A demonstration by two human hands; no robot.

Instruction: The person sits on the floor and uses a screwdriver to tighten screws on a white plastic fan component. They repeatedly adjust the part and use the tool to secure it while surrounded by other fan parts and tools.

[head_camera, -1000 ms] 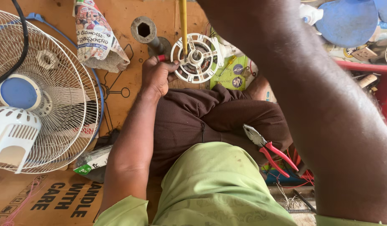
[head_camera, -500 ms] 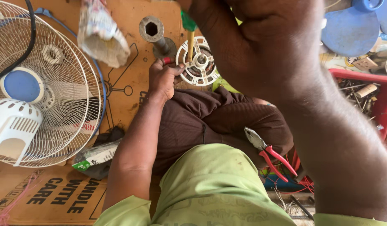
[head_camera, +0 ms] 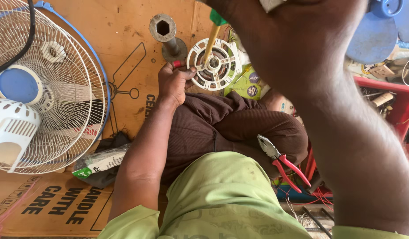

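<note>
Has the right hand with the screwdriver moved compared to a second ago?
Yes. The right hand has dropped nearer the white round motor housing, so the screwdriver shaft between them shows much shorter; the left hand grips the housing's edge.

The left arm reaches straight out in front of the body, bare from the short sleeve down. The left hand (head_camera: 174, 83) is far out, past the bent knees. Its fingers are curled in and pinch something small. The thumb points to the right. The right arm is lifted up high, very close to the camera, so it looks big and blurry. The right hand (head_camera: 284, 31) is at the top, with its back facing us. Its fingers are curled into a fist around something thin.
</note>
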